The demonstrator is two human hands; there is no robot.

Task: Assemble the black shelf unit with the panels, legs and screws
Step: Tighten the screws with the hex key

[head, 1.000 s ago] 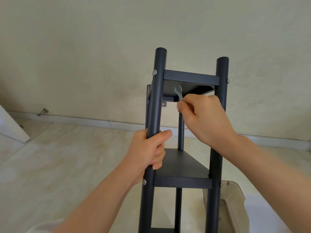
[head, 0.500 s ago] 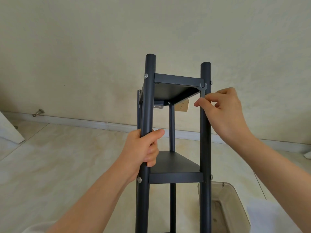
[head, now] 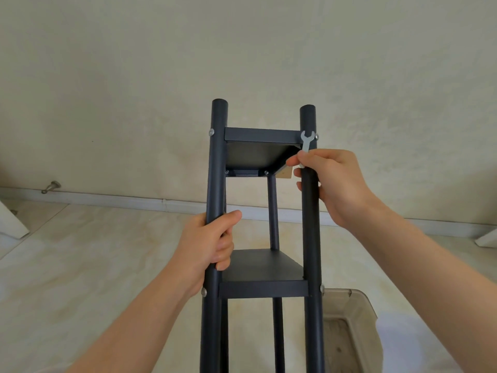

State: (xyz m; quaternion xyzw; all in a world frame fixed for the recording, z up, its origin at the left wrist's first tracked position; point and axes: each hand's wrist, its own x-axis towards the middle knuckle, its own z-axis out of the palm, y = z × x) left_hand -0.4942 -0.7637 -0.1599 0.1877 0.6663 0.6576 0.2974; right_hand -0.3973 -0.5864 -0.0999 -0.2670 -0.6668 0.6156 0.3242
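1. The left hand (head: 207,243), fingers wrapped around the front left leg (head: 215,197), likely steadies the upright black shelf unit (head: 265,270).
2. The right hand (head: 333,181) pinches a small wrench (head: 306,142), its open end just beside the top right screw (head: 316,136), above the fingertips.

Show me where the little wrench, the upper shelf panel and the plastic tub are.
wrench (head: 306,142): head view, on its flat silver shaft below the forked end.
upper shelf panel (head: 262,134): head view, on its front edge.
plastic tub (head: 361,316): head view, on its right rim.
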